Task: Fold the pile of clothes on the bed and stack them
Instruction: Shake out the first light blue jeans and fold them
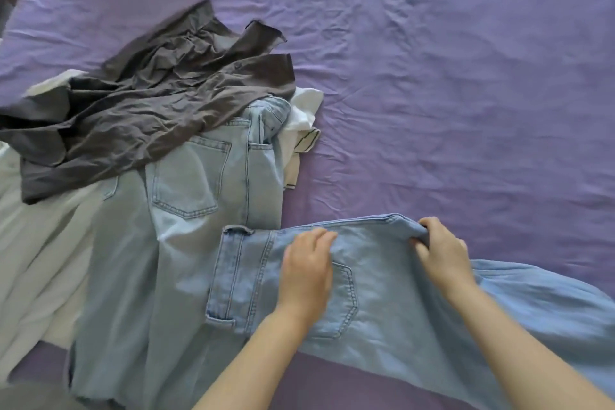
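- A pair of blue jeans (416, 293) lies across the lower right of the frame on the purple bedsheet (466, 76), its waistband toward the centre and its legs running off to the lower right edge.
- The left hand (307, 271) rests flat on the seat of these jeans, just left of the back pocket, with fingers straight and close together, pressing the denim down.
- The right hand (439, 248) sits at the upper edge of the same jeans, right of centre; its fingers and thumb are curled and pinch a bunched fold of the denim.
- A second pair of paler, light-wash jeans (186, 210) lies to the left of centre, back pockets up, legs running toward the bottom edge; the blue jeans' waistband overlaps it.
- A crumpled dark grey shirt (149, 100) lies in the upper left of the frame, draped over the waist of the light-wash jeans.
- A white garment with dark stripes (304, 130) peeks out from under that pile, just right of the light-wash jeans' waistband.
- A pale white cloth (36, 243) spreads along the left edge, beneath the grey shirt and beside the light-wash jeans.
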The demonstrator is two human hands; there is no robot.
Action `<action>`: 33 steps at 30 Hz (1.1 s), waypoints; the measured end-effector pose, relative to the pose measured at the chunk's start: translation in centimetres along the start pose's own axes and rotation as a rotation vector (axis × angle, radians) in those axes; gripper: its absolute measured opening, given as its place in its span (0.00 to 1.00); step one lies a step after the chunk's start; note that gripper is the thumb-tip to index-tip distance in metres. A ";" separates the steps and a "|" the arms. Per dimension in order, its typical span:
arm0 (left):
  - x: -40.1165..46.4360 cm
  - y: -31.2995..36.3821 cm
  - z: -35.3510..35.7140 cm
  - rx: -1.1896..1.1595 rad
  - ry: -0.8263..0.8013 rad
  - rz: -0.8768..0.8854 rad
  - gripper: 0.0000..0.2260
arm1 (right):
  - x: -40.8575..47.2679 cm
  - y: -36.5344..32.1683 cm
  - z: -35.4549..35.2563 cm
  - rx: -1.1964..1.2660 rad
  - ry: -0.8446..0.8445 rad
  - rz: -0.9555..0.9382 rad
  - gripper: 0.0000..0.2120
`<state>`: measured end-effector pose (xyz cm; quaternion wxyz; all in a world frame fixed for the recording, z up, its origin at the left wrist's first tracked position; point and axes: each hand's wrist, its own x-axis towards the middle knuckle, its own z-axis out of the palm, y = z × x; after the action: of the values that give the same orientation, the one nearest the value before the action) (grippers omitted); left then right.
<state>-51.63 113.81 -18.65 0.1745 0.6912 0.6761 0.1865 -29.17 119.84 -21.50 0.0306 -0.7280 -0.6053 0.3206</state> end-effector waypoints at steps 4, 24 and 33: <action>2.9 6.1 6.4 -0.092 -0.521 0.115 0.26 | 0.3 1.9 -0.8 -0.098 -0.093 0.045 0.20; 4.1 15.4 12.1 0.381 -0.677 -0.281 0.31 | -5.9 17.9 -11.7 -0.541 0.004 -0.015 0.32; -3.3 31.9 10.0 -0.702 -0.608 -0.235 0.18 | -13.4 19.7 -19.3 0.304 0.130 0.134 0.02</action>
<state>-18.99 109.85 -11.62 0.6070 0.5328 0.5640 0.1720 -3.27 109.19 -8.99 0.1578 -0.7729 -0.4968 0.3619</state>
